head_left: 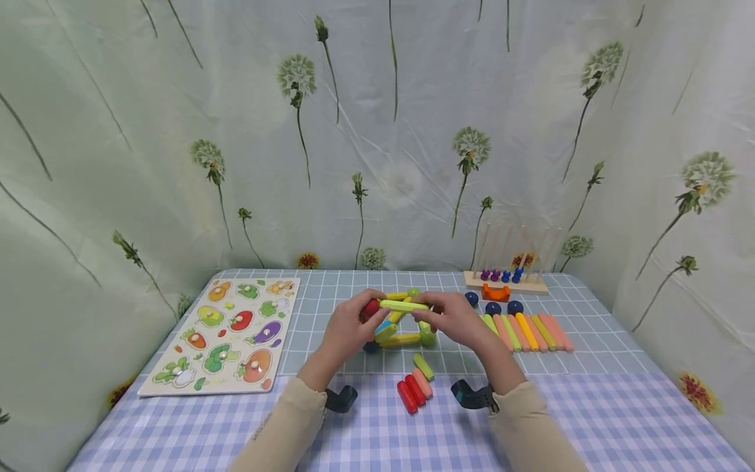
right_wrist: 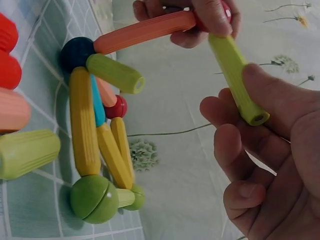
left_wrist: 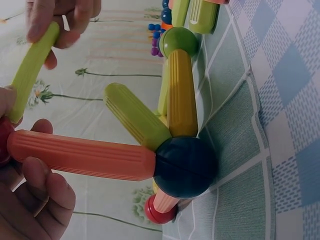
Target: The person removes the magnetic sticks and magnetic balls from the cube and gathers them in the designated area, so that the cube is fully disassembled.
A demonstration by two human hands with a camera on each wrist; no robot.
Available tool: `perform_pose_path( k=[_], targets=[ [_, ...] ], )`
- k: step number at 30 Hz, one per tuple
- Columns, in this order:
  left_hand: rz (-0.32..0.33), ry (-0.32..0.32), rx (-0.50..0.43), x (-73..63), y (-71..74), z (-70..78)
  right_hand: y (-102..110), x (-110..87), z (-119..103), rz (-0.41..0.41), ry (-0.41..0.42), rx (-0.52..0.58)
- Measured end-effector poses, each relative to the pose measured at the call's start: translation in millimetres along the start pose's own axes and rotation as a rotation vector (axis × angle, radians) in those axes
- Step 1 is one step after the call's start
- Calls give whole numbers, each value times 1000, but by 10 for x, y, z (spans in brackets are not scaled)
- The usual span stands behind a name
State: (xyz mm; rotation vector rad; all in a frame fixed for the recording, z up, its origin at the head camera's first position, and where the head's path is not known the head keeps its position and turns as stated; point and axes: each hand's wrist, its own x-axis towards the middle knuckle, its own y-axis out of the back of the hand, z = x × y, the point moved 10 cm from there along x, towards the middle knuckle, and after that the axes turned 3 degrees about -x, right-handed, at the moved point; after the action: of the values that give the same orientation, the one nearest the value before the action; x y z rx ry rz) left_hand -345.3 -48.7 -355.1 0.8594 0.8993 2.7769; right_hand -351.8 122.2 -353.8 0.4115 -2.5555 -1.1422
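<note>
Nearest on the table (head_left: pixel 377 436), 2 red rods (head_left: pixel 407 397), 1 pink rod (head_left: pixel 422 382) and 1 loose green rod (head_left: pixel 423 367) lie side by side, not built in. Beyond them the person's left hand (head_left: pixel 348 324) grips a red ball (head_left: pixel 369 309), raised above the frame (head_left: pixel 401 339); the right hand (head_left: pixel 455 318) pinches the far end of a green rod (head_left: pixel 406 305) between thumb and fingers. The rod's other end is at the ball; whether it is seated cannot be told. From the ball a coral rod (left_wrist: pixel 82 155) runs down to the frame's navy ball (left_wrist: pixel 185 167), looking joined at both ends. Low down, the yellow rods (right_wrist: pixel 84 122), blue rod (right_wrist: pixel 97 100) and green balls (right_wrist: pixel 94 199) appear linked, so the lower part seems largely done. The upper part looks only begun: a green stub (right_wrist: pixel 116 74) juts from the navy ball with its tip bare, and the green rod's outer end carries no ball. To the right, a row of rods (head_left: pixel 527 332) and, behind it, 3 spare balls (head_left: pixel 493 307) are unused.
</note>
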Motion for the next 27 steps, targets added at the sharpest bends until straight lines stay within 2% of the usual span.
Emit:
perform_pose_path(
  k=[6,10,15,22,27],
  targets=[
    [4,-4,1,15,6,17,111,-27,-69,48,20,-15],
    [3,4,4,12,4,10,194,-51,-56,94,21,15],
    [-9,28,-3,11,-14,-20,282,-71,19,131,-18,70],
    [-8,16,5,10,-14,-14,363,-74,212,170,-104,133],
    [-3,12,19,5,-11,-12,407,-67,345,194,-133,159]
  ],
)
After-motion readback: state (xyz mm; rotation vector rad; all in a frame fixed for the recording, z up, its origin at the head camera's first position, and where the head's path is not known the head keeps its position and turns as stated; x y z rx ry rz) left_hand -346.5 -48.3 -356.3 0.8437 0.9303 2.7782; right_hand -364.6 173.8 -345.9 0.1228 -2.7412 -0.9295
